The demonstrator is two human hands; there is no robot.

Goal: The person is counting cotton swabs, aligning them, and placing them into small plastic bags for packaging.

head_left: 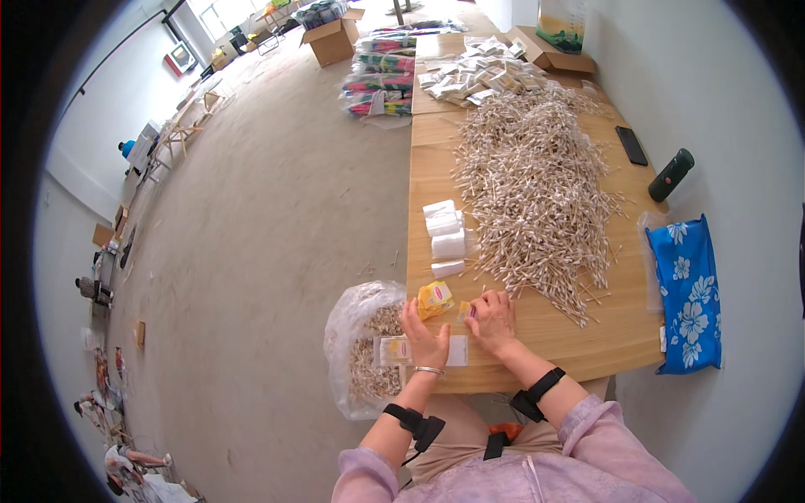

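Observation:
My left hand [426, 337] is at the table's near left edge, its fingers stretched and thumb apart. Just beyond its fingertips lies a small stack of yellow printed cards [434, 299]. My right hand [493, 322] rests to the right with curled fingers, pinching a small yellow card [464, 312]. Beside my left hand, a clear packet of cotton swabs with a yellow card [392, 350] lies by the table edge. A flat white piece, perhaps an empty packet [457, 350], lies between my wrists. A large heap of loose cotton swabs [537, 184] covers the table ahead.
Stacks of small white bags [448, 245] lie left of the heap; filled packets [486, 71] are piled at the far end. A clear sack of swabs [340, 352] hangs at the left edge. A phone [631, 146], dark green bottle [672, 175] and blue flowered pouch [689, 293] line the right side.

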